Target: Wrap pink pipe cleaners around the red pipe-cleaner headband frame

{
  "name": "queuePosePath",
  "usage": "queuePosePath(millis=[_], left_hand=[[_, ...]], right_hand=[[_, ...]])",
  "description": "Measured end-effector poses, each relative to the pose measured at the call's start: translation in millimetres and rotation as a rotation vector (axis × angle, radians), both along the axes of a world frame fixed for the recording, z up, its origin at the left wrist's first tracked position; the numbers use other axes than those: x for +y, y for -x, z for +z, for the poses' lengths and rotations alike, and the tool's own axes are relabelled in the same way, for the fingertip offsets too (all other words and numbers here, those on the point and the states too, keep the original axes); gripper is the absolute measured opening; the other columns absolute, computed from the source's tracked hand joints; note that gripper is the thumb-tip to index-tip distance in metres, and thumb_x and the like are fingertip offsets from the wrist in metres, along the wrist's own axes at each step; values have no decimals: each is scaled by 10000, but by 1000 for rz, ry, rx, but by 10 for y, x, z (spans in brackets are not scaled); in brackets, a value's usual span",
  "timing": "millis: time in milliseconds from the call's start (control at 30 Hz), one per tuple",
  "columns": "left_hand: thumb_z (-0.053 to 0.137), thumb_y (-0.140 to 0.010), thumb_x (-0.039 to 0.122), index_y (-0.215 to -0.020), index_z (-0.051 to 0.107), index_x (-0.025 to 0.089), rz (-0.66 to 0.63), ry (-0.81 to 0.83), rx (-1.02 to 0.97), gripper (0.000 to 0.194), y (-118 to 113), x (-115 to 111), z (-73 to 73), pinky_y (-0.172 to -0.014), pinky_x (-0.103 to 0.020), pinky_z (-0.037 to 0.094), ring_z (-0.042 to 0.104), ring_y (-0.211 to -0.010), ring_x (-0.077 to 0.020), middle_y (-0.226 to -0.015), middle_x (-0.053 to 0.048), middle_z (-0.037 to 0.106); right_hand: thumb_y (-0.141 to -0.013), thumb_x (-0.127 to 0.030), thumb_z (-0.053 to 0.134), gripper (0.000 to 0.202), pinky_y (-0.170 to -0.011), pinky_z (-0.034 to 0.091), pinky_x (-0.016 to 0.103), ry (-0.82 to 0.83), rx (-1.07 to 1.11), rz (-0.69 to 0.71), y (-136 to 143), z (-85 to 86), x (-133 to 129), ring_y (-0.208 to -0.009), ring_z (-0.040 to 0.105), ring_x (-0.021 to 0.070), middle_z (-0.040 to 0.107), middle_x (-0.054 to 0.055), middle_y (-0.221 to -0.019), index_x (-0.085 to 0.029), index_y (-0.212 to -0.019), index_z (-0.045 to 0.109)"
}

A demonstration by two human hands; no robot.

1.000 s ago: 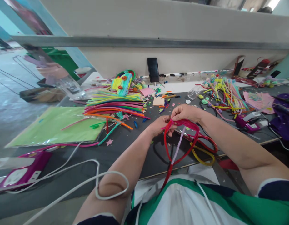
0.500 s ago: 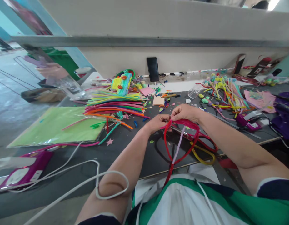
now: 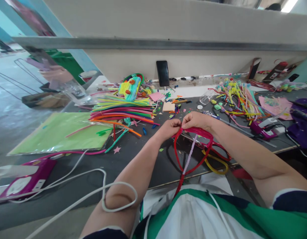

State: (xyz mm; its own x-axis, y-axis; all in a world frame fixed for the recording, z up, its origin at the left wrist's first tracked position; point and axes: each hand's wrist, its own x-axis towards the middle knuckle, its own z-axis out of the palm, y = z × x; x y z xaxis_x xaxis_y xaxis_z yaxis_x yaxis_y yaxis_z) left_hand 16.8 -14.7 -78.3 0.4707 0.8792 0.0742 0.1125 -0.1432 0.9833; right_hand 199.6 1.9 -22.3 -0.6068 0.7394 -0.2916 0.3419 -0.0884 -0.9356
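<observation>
My left hand (image 3: 171,128) and my right hand (image 3: 196,120) meet above the near part of the table, fingertips pinched together at one corner of a red pipe-cleaner loop (image 3: 176,151). The loop hangs toward my body, with a twisted red tail below. A pale lilac pipe cleaner (image 3: 190,154) runs down its middle. Another red loop (image 3: 224,151) and a yellow loop (image 3: 219,168) lie by the table edge under my right forearm. Just what my fingertips press between them is hidden.
Colourful pipe cleaners (image 3: 120,111) are piled left of centre beside a green sheet in plastic (image 3: 58,132). A phone (image 3: 162,73) leans on the back wall. White cable (image 3: 103,186) crosses my left forearm. More pipe cleaners (image 3: 239,96) and a purple power strip (image 3: 263,130) lie right.
Both hands stay almost in place, still pinching the red loop's corner. The loop's right side has shifted slightly to the right, and the left fingers have curled in a little.
</observation>
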Motion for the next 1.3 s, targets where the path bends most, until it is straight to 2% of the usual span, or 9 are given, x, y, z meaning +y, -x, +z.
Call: queuePosePath(millis=[233,400,533,600,667,767,833,1000,1300], left_hand=[[553,-625,101,-823,534,173,192,0,-34,212,-96,-1,-11,-413,-177,222,349,-374,-51,-449,91,445],[588,-596,102,-765,522,175,334,-25,-50,195,-97,38,-40,-436,-181,234,375,-411,-57,-494,84,444],[602,-602,111,-755,522,175,371,-41,-18,185,-87,66,-74,-455,-185,250,391,-443,-65,-518,78,449],[617,-611,118,-775,528,175,342,-20,-5,194,-51,73,-61,-455,-184,242,374,-436,-61,-506,84,434],[634,-631,138,-829,541,174,233,38,-3,222,18,78,-20,-455,-185,244,356,-422,-57,-491,92,428],[684,-658,208,-939,580,162,-23,127,-41,303,149,81,69,-517,-198,339,453,-497,-69,-598,50,549],[717,-670,293,-940,620,149,-93,144,-66,321,213,78,110,-602,-218,399,528,-611,-88,-742,-5,622],[681,-719,435,-777,641,139,-114,173,6,304,224,60,96,-570,-216,378,498,-574,-87,-662,-4,587],[705,-681,339,-704,623,130,-113,59,52,225,213,49,124,-583,-221,366,474,-578,-86,-624,9,563]], right_hand=[[-574,-234,723,129,-515,408,203,-5,-73,-2,14,-21,41,-481,534,89,643,-16,-507,-136,-601,643],[-560,-220,716,126,-501,416,215,25,-66,0,47,4,65,-463,538,103,635,-16,-492,-142,-594,623],[-557,-207,715,121,-506,419,221,32,-58,3,70,-2,80,-453,530,102,626,-21,-484,-145,-586,615],[-561,-210,717,124,-515,416,219,41,-51,10,64,-18,90,-463,531,99,628,-21,-492,-144,-593,618],[-567,-222,720,130,-525,411,217,45,-56,31,50,-27,99,-480,535,97,636,-17,-510,-141,-609,627],[-580,-238,721,138,-548,406,216,44,-84,91,31,-13,104,-503,533,91,647,-16,-542,-134,-634,647],[-589,-239,718,136,-565,405,217,43,-101,122,31,7,101,-516,531,88,651,-20,-559,-133,-649,657],[-587,-236,707,131,-575,403,217,15,-137,120,53,39,93,-529,531,89,648,-35,-568,-148,-675,667],[-584,-231,647,92,-541,391,223,-107,-261,108,71,-15,122,-510,517,101,628,-40,-533,-168,-644,674]])
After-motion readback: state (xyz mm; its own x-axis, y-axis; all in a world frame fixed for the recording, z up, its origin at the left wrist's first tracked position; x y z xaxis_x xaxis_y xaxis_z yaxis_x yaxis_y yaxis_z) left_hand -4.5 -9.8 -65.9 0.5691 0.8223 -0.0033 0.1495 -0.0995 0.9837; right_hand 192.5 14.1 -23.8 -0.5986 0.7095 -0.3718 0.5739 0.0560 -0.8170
